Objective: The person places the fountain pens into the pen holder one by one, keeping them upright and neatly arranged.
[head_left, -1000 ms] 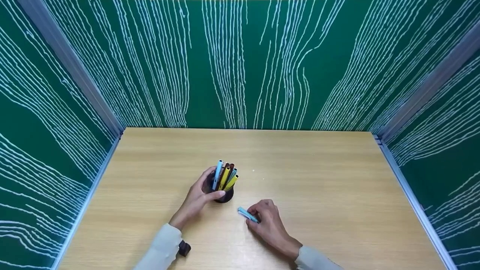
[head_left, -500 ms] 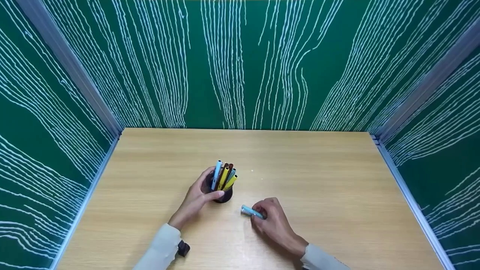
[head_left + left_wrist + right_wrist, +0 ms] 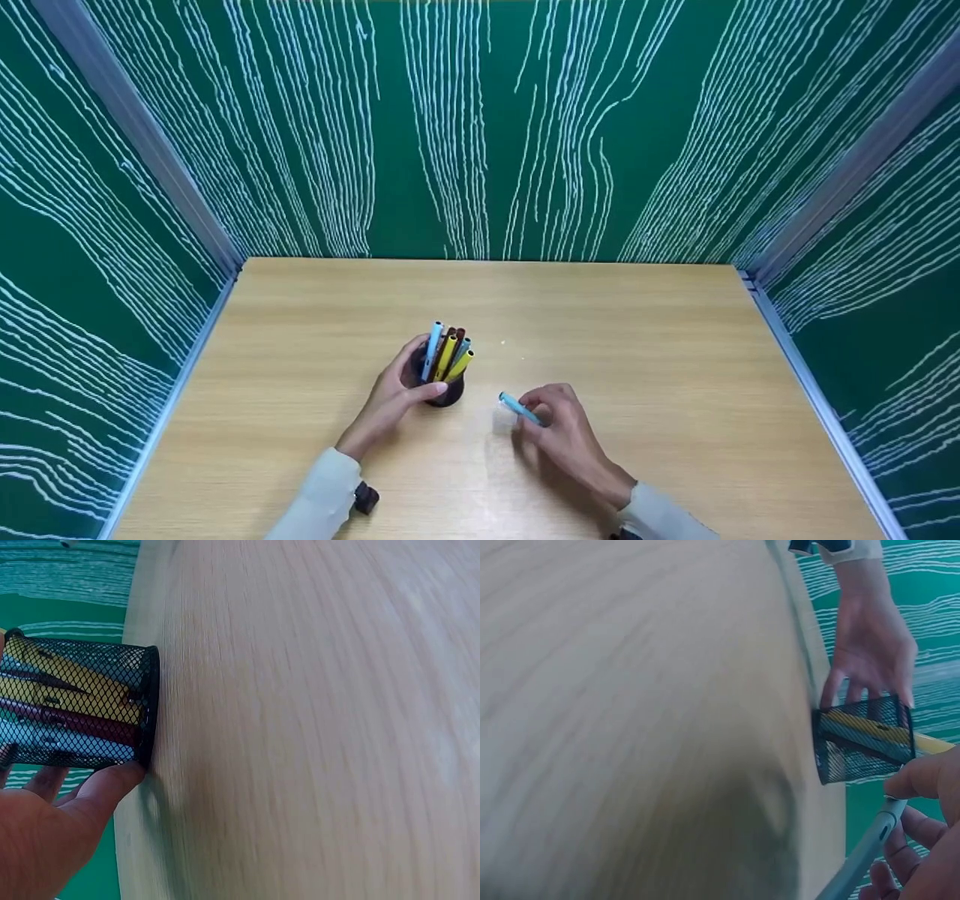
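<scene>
My left hand (image 3: 391, 391) grips a black mesh pen holder (image 3: 452, 395) standing on the table, its thumb across the near side. Several pens (image 3: 448, 357) stick up out of the holder: blue, yellow, dark red and teal. In the left wrist view the mesh wall (image 3: 82, 701) shows their barrels through it. To the right of the holder, my right hand (image 3: 568, 435) pinches a light-blue pen (image 3: 516, 405) between thumb and fingers, apart from the holder. The right wrist view has this pen (image 3: 862, 855) slanting down from the fingertips; the hand covers part of it.
The wooden table (image 3: 637, 337) spreads around both hands. Green panels with white wavy lines (image 3: 510, 135) enclose it at the back and sides, with metal posts (image 3: 161, 142) at the corners. Small pale specks (image 3: 503, 343) lie beyond the right hand.
My right hand has moved right and slightly away from me with the light-blue pen, whose angle has shifted between frames. The left hand and the pen holder stay in place.
</scene>
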Demonstrator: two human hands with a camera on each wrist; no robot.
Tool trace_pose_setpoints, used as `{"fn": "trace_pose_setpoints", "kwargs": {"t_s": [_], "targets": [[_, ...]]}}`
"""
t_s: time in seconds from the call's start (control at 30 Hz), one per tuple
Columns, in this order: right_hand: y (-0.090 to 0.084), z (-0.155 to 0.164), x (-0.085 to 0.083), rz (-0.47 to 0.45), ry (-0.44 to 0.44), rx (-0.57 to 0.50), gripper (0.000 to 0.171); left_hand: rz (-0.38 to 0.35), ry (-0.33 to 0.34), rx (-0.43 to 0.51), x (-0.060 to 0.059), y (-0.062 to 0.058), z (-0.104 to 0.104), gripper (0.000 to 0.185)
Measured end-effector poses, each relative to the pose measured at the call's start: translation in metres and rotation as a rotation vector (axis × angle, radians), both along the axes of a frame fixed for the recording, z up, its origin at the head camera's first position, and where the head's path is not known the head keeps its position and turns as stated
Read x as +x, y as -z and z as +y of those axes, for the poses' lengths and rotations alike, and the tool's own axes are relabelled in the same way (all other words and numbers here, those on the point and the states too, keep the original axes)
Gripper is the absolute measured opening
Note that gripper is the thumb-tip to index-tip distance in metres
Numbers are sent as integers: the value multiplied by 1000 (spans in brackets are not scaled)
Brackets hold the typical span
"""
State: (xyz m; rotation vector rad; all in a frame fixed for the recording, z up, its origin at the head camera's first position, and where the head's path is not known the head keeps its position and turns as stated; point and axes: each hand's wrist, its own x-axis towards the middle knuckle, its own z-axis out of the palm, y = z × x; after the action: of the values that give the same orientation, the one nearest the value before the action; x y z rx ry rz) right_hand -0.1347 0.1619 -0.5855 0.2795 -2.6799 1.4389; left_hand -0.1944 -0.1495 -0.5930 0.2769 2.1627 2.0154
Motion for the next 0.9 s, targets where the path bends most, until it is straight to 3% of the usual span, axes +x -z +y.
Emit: {"fn": "trace_pose_setpoints", "kwargs": {"t_s": [0.9], "targets": [[-42,37,-17,61,151,-74,19,-1,-17,-11,1,-2,1,94]]}}
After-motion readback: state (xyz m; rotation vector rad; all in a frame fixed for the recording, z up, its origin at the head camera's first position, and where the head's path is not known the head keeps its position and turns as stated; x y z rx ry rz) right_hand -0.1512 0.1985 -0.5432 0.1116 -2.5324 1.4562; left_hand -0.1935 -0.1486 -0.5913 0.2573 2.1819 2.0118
